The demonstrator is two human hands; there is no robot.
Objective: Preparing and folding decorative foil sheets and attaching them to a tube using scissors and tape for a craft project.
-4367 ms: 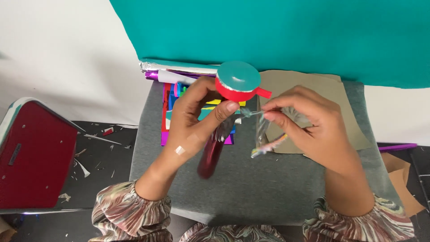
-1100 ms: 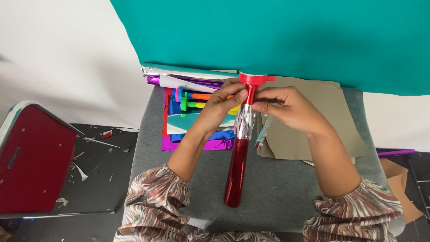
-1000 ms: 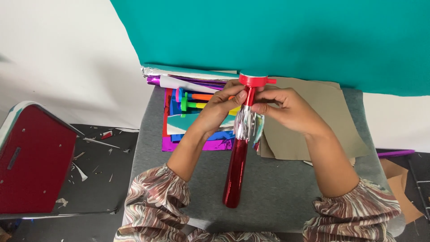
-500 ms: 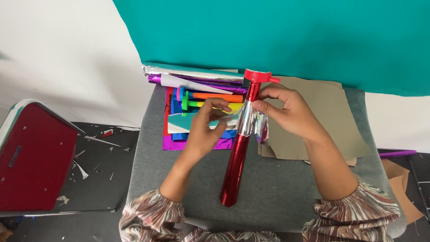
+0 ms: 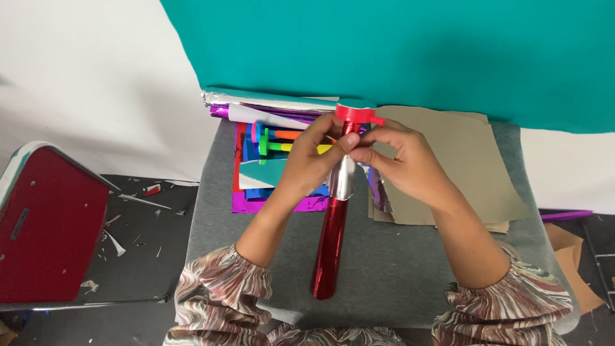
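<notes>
No packages, signs or screens are showing in the head view; the one thing looking like a label is a small dark rectangular tag (image 5: 23, 223), sitting slightly tilted on the upper left part of the red chair seat (image 5: 51, 237) at the left edge; whatever it is carrying is too small to make out.
</notes>
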